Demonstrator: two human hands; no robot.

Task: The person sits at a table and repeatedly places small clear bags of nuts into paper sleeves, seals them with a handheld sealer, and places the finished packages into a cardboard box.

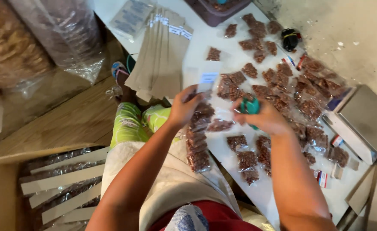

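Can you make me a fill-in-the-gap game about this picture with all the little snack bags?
1. The right hand holds a small tool coloured ____.
2. The left hand holds up a strip of clear packets filled with something coloured ____.
3. The flat paper bags fanned out on the white table are coloured ____.
4. The weighing scale sits at the table's ____ edge in the picture.

Missing words: green; brown; brown; right

Your left hand grips a clear packet of brown nuts over the white table's near edge, and your right hand closes on a teal tool. Flat brown paper bags lie fanned at the table's left edge.
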